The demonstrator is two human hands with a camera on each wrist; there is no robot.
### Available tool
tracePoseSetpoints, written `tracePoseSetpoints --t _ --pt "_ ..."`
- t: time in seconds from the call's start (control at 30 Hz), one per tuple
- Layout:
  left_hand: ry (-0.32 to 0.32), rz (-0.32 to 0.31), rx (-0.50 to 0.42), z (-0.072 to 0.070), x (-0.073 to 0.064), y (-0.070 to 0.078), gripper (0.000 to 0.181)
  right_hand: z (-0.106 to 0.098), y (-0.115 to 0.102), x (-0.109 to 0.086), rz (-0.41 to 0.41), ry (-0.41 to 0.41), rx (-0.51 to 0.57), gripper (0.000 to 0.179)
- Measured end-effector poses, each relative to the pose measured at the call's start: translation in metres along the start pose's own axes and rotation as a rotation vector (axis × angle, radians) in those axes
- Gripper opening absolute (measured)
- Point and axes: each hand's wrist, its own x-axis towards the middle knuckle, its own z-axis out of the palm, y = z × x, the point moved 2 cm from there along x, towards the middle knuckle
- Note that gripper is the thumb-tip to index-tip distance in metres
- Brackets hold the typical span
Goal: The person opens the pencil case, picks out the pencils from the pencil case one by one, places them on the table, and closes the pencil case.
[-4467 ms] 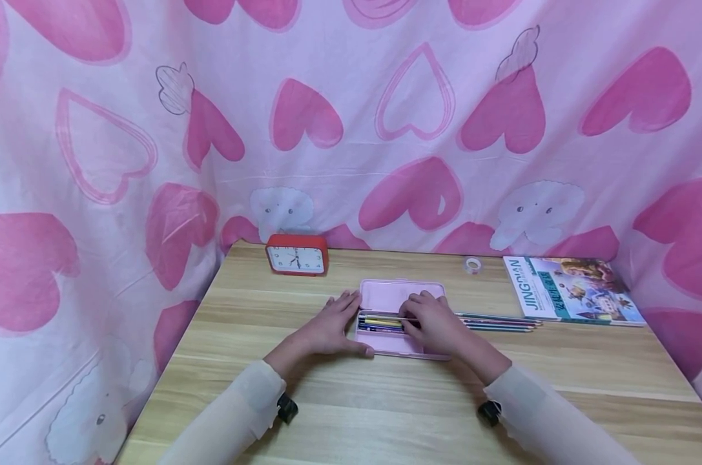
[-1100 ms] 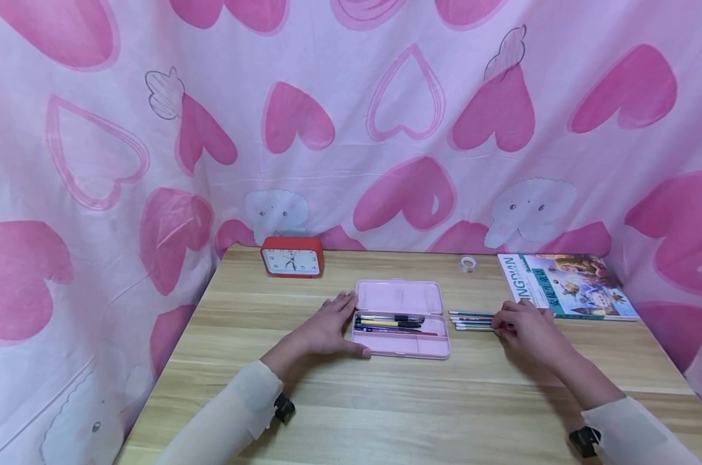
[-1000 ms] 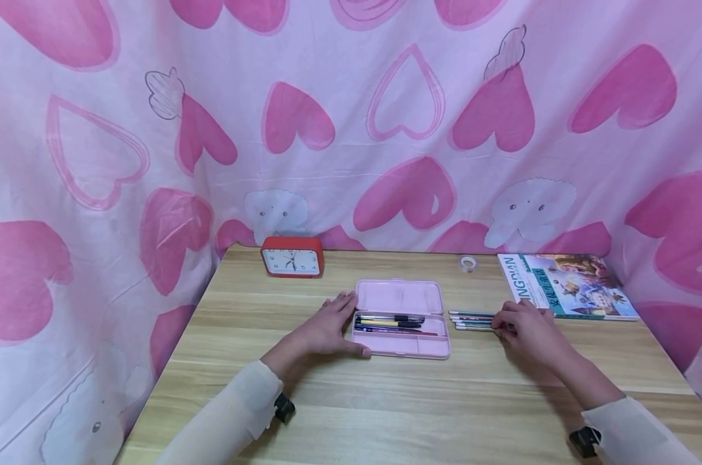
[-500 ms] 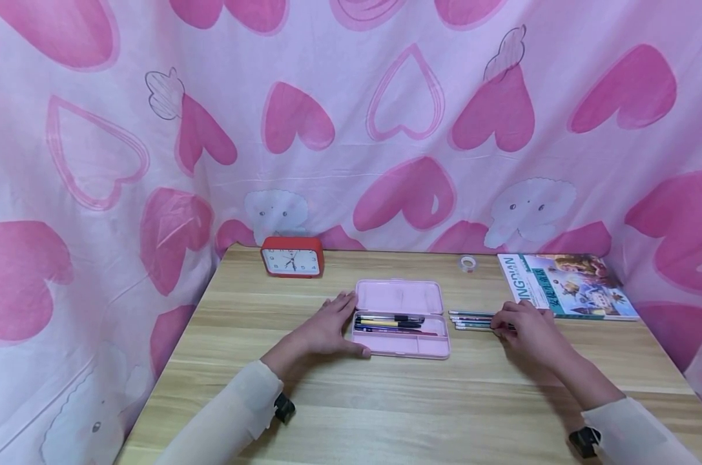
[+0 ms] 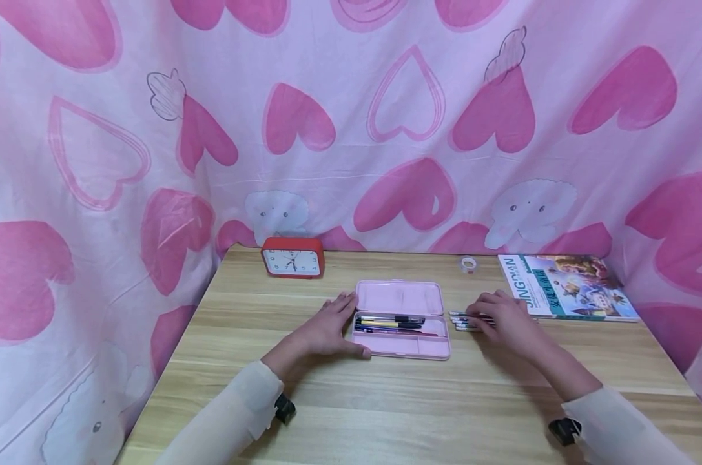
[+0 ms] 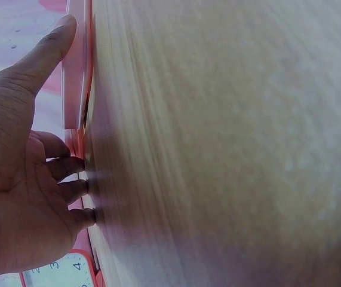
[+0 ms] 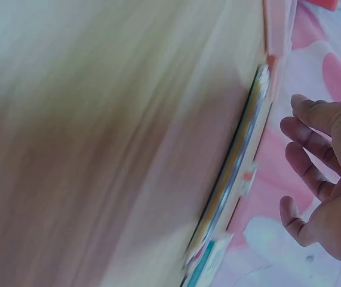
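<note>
A pink pencil case (image 5: 400,296) lies open on the table, its lid tipped back. Several pens (image 5: 390,323) fill its rear compartment. My left hand (image 5: 326,328) rests at the case's left side; in the left wrist view, its thumb touches the case wall (image 6: 73,89) while the other fingertips meet the table. To the right of the case lies a row of several pencils (image 5: 460,320). Over them hovers my right hand (image 5: 504,324), hiding most of their length. The right wrist view shows its loosely bent fingers (image 7: 306,131) apart from the pencils (image 7: 230,164), holding nothing.
A red alarm clock (image 5: 293,258) stands at the back left of the wooden table (image 5: 385,413). A small tape roll (image 5: 468,263) is near the back edge. At the back right lies a magazine (image 5: 571,287), close behind the pencils. A heart-patterned curtain (image 5: 409,194) hangs behind.
My right hand was inside the case 4.5 seconds ago, then at the pencils. During the last half second it has shifted left along them and lifted off. The left hand stays put.
</note>
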Motion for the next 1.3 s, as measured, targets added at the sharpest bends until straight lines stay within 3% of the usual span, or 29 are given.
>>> tracePoseSetpoints --t 0.4,0.6,0.87,1.3 --pt "-0.009 0.005 0.022 0.000 0.000 0.000 0.138 0.016 -0.042 0.024 -0.078 -0.039 0.051 0.018" --pt "-0.006 0.009 0.043 0.001 0.001 -0.001 0.138 0.025 -0.054 0.028 -0.113 -0.121 0.104 0.018" --pt "-0.001 0.005 0.044 0.001 0.001 -0.002 0.138 0.036 -0.062 0.031 -0.098 -0.223 0.125 0.021" --pt "-0.004 0.012 0.035 0.000 0.000 -0.002 0.139 0.040 -0.064 0.031 -0.120 -0.222 0.107 0.019"
